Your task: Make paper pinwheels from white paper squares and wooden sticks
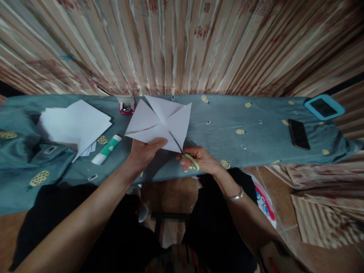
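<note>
A square sheet of white paper [148, 131] is held above the cloth, with slits running from its edges toward the middle. My left hand [146, 149] grips its near edge, thumb on top and the other fingers hidden underneath. Light green scissors [190, 160] are in my right hand [200, 159], fingers wrapped around the handles. Their blades lie at the paper's near right part and point toward its centre. A silver bangle [235, 196] circles my right wrist.
On the blue-green cloth [222, 113], white paper sheets [76, 123] and a green-and-white glue stick [107, 149] lie left. A small red box [126, 108] with metal bits stands behind. A phone [298, 134] and blue-framed device [325, 107] lie right. A curtain [182, 45] hangs behind.
</note>
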{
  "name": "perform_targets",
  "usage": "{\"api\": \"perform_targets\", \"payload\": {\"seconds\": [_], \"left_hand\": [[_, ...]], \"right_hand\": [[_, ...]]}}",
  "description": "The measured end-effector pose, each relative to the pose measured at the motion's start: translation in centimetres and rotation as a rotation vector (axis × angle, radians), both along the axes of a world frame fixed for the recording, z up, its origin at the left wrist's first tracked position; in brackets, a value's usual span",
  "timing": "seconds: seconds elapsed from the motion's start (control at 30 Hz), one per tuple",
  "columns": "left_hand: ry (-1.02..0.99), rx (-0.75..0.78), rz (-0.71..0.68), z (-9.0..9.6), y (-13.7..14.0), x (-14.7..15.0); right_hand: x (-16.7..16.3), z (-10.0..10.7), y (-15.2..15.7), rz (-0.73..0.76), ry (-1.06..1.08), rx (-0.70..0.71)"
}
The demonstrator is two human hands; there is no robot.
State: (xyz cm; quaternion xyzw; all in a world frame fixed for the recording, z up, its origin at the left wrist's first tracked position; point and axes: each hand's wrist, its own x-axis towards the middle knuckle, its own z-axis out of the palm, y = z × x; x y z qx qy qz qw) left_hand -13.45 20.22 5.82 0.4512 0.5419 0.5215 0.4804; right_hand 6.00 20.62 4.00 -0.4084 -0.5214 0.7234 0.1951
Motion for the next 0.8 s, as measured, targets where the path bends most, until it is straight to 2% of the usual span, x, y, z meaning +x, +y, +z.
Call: {"api": "perform_targets", "payload": {"seconds": [0.2,0.43,0.8], "left_hand": [[0.039,0.009,-0.001,-1.00,-0.01,-0.34],[0.032,0.016,-0.001,-0.57,-0.17,-0.24],[0.014,-0.017,-0.046,-0.82,-0.34,0.10]], "right_hand": [[-0.05,0.23,-0.02,-0.010,0.007,0.013],[-0.09,0.27,-0.03,-0.027,-0.008,-0.006],[-0.16,0.38,-0.08,-0.027,0.030,0.060]]}}
